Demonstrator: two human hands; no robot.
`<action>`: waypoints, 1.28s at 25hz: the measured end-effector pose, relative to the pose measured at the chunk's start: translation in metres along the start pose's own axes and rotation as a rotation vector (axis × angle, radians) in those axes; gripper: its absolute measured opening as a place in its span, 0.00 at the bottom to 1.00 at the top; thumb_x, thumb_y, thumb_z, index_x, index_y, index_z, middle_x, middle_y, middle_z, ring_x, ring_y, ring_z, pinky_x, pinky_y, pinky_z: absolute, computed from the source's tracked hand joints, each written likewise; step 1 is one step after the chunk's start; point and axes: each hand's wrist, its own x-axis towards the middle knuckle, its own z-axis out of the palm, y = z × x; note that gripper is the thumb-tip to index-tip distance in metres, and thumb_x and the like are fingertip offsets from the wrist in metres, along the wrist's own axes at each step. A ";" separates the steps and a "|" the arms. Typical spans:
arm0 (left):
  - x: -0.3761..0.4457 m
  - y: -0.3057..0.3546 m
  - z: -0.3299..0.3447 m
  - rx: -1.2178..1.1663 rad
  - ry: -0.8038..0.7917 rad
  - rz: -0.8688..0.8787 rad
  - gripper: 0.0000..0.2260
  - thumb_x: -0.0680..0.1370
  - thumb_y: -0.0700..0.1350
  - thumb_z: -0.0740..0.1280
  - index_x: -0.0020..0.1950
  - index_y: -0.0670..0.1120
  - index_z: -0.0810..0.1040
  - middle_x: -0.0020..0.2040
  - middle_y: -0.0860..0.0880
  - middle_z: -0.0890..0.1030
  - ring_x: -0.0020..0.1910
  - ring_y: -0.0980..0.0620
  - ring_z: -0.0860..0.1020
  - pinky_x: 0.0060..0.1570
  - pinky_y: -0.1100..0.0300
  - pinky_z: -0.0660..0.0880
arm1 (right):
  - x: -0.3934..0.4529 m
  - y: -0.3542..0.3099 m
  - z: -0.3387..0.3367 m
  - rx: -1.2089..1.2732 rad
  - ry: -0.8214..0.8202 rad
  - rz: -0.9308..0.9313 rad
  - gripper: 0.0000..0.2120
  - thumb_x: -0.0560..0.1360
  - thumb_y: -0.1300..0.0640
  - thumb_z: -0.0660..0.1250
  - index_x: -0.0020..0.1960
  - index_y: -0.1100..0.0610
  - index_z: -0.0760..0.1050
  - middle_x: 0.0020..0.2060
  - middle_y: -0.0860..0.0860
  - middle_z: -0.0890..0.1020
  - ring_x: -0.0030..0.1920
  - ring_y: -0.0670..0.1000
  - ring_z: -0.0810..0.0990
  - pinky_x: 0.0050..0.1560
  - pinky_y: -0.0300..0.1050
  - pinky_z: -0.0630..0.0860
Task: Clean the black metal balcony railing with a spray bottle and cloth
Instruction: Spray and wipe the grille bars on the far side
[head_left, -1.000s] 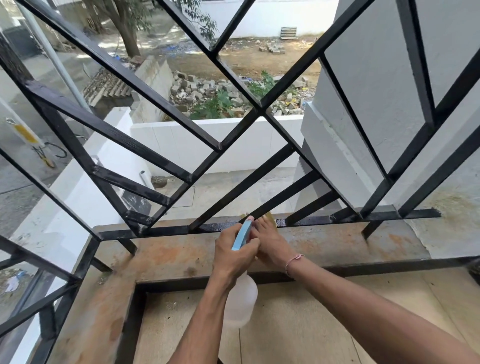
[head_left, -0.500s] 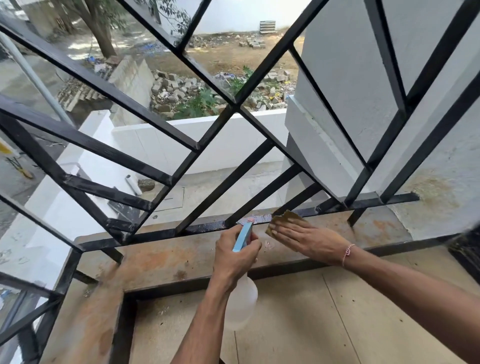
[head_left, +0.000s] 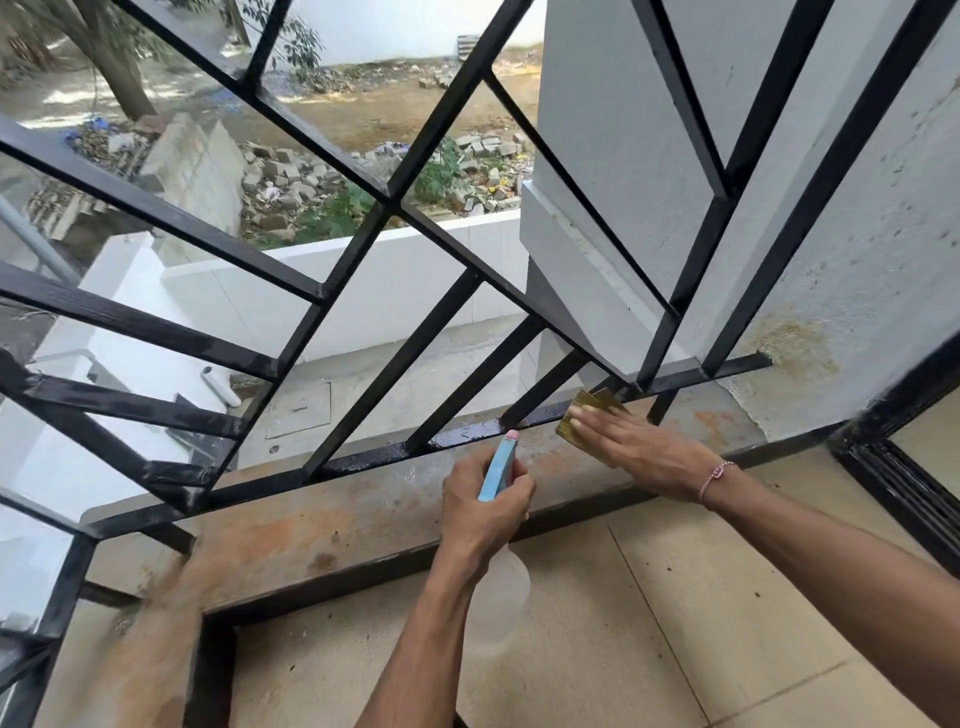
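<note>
The left hand (head_left: 480, 501) has its fingers curled tight around the spray bottle (head_left: 497, 525), nozzle toward the wet bottom bar of the railing (head_left: 415, 449). To the right, the right hand (head_left: 644, 447) presses the cloth (head_left: 584, 415) flat with straight fingers. I think the cloth may catch at a bar joint, or a new spray may wet the ledge (head_left: 322, 525).

A home balcony on an upper floor: a black painted metal railing of crossing diagonal bars (head_left: 363, 249) stands on a rust-stained concrete ledge (head_left: 322, 525), beige floor tiles (head_left: 675, 597) lie inside, and a white boundary wall (head_left: 415, 270) and rubble-strewn dirt yard (head_left: 363, 171) show below.
</note>
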 end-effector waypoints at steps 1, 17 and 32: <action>0.000 0.000 0.001 0.013 -0.010 0.012 0.01 0.75 0.42 0.72 0.45 0.46 0.81 0.41 0.46 0.81 0.42 0.46 0.83 0.43 0.45 0.85 | -0.002 -0.002 -0.003 0.081 0.003 0.053 0.44 0.73 0.73 0.60 0.81 0.57 0.40 0.80 0.55 0.43 0.79 0.51 0.43 0.77 0.52 0.53; -0.009 0.007 -0.004 -0.035 0.036 0.048 0.02 0.73 0.42 0.72 0.42 0.47 0.81 0.37 0.48 0.81 0.37 0.47 0.83 0.42 0.43 0.84 | 0.081 -0.093 -0.009 0.796 0.619 0.821 0.30 0.78 0.72 0.59 0.78 0.61 0.58 0.74 0.62 0.67 0.75 0.61 0.65 0.72 0.52 0.70; -0.008 0.005 -0.006 0.021 0.044 0.049 0.01 0.74 0.43 0.71 0.44 0.48 0.81 0.40 0.47 0.81 0.42 0.45 0.83 0.41 0.45 0.85 | 0.076 -0.072 0.011 0.247 0.237 0.168 0.35 0.78 0.66 0.63 0.81 0.55 0.53 0.81 0.53 0.53 0.81 0.53 0.45 0.80 0.51 0.43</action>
